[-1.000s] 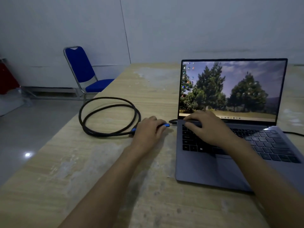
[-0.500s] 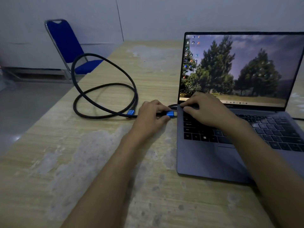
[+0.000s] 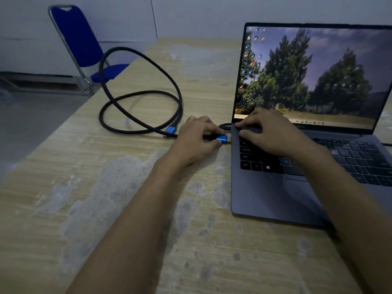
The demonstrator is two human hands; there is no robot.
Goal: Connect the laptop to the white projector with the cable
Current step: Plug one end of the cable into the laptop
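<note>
A dim room, seen from above a pale wooden worktop (image 3: 118,209) with worn grey patches. An open grey laptop (image 3: 275,194) sits at the right, its screen lit with a picture of trees under a cloudy sky. The left hand (image 3: 197,141) grips a blue plug (image 3: 221,139) at one end of a black cable (image 3: 137,96), thumb and fingers closed around the lead just behind it. The plug sits right at the laptop's left edge, near the hinge; whether it is seated in a port cannot be told. The right hand (image 3: 269,132) lies flat on the back left corner of the keyboard, fingers spread and holding nothing. The cable loops loosely across the worktop to the left, one loop rising above the surface. Its other blue plug (image 3: 169,130) lies on the worktop just left of the left hand. A second thin dark lead curves out by the hinge. A blue chair (image 3: 78,37) stands beyond the worktop's far left edge, by a white wall.
</note>
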